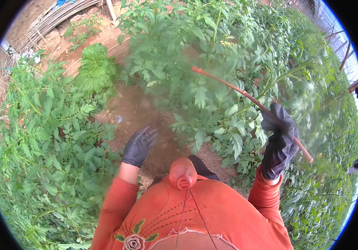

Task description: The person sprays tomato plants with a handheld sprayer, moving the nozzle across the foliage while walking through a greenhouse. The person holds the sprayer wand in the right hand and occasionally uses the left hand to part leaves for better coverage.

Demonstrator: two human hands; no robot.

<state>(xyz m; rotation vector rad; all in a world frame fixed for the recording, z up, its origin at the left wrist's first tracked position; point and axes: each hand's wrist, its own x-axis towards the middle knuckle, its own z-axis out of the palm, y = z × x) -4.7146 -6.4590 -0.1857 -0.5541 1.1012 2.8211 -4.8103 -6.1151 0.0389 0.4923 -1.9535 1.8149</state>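
My right hand [280, 137], in a dark glove, is closed around a thin reddish-brown stick [250, 97] among the tomato plants on the right. The stick's red-tipped end points up and left over the leaves; its other end sticks out below the hand. My left hand [139, 145], in a black glove, is held above the soil path [129, 106] with its fingers extended and nothing in it. A reddish plastic bottle [182, 173] with an uncapped neck hangs on a twisted cord against the front of the orange top.
Tomato plants [66, 150] crowd the left side, and more tomato plants [216, 47] fill the middle and right. A broad-leaved green plant [94, 67] grows at the path's upper left. Beyond it lies a rolled reed mat [60, 22]. Clear sheeting [322, 18] borders the upper right.
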